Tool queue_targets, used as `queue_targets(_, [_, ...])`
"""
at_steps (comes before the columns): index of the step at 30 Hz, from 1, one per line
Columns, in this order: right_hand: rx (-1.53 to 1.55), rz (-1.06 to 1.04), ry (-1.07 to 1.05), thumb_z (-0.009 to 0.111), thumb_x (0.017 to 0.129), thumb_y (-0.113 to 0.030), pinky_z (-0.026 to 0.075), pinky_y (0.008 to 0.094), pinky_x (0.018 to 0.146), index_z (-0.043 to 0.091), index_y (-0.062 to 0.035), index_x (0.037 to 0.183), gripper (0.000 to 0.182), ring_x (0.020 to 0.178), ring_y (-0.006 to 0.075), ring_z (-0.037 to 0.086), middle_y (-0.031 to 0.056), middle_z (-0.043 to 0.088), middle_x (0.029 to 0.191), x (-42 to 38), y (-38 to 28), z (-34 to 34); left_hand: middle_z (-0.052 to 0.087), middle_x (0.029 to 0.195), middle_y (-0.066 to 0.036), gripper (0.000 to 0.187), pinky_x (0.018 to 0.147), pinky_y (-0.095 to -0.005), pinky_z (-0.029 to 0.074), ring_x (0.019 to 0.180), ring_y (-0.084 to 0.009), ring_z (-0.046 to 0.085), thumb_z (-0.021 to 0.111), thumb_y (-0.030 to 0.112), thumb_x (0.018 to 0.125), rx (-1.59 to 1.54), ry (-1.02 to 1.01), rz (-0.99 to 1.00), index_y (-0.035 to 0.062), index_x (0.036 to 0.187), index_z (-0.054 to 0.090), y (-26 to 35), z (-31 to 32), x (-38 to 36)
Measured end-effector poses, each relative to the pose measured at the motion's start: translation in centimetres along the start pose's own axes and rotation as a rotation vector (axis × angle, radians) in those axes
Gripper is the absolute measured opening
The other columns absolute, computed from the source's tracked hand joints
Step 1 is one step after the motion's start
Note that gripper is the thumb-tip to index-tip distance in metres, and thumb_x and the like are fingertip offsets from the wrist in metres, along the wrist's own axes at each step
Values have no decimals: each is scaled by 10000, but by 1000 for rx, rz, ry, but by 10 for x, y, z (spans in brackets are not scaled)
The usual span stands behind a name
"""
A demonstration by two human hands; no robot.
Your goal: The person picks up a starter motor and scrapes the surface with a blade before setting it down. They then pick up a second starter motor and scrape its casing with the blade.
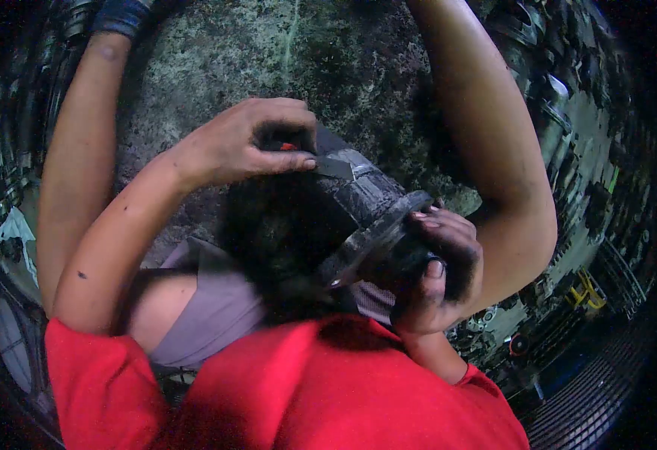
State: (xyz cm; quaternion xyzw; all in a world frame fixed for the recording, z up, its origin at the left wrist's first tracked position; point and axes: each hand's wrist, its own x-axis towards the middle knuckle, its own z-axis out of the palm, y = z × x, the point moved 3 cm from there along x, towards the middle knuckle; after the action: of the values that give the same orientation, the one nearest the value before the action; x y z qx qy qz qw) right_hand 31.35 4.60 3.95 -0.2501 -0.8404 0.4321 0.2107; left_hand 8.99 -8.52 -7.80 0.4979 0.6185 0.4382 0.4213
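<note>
Left hand (242,142) is clenched round a small blade tool (321,163) with a red bit at the handle, its flat tip pressed against the side of a dark, grimy metal part (369,206). Right hand (441,274), blackened with grease, grips the part's wide flanged end from below, fingers wrapped over the rim. The part sits over the person's lap, tilted, above the grey shorts (219,307) and red shirt (328,390). Stained concrete floor (328,52) lies behind.
</note>
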Motion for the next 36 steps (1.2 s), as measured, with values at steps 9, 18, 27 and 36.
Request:
queue_targets(9, [4, -14, 26, 544, 906, -268, 493, 493, 957, 640, 19, 994, 315, 965, 340, 650, 181, 721, 967, -1, 1, -1, 616, 993, -128, 344, 874, -405, 481, 958, -320, 619, 755, 297, 873, 42, 59, 56, 12, 1001, 611, 15, -5, 5])
queue_targets(18, [-3, -26, 25, 546, 897, -268, 493, 499, 967, 646, 21, 990, 320, 944, 341, 665, 177, 724, 964, 1, 0, -1, 655, 1129, -166, 434, 986, -421, 481, 1125, -338, 624, 713, 388, 917, 67, -37, -91, 15, 1131, 659, 13, 8, 9])
queue_targets(27, [17, 1, 31, 547, 898, -276, 484, 508, 976, 646, 16, 997, 324, 964, 340, 651, 172, 723, 971, -1, 2, 0, 637, 1279, -202, 381, 1037, -436, 465, 1231, -369, 589, 680, 371, 944, 175, -139, -253, 44, 1138, 694, 16, 9, 10])
queue_targets(36, [5, 8, -2, 531, 909, -290, 461, 484, 991, 598, 66, 1022, 380, 997, 336, 621, 228, 678, 979, -1, 1, -1, 627, 1327, -199, 355, 1084, -439, 439, 1270, -354, 576, 715, 368, 927, 207, -37, -249, 93, 1152, 713, 13, 13, -4])
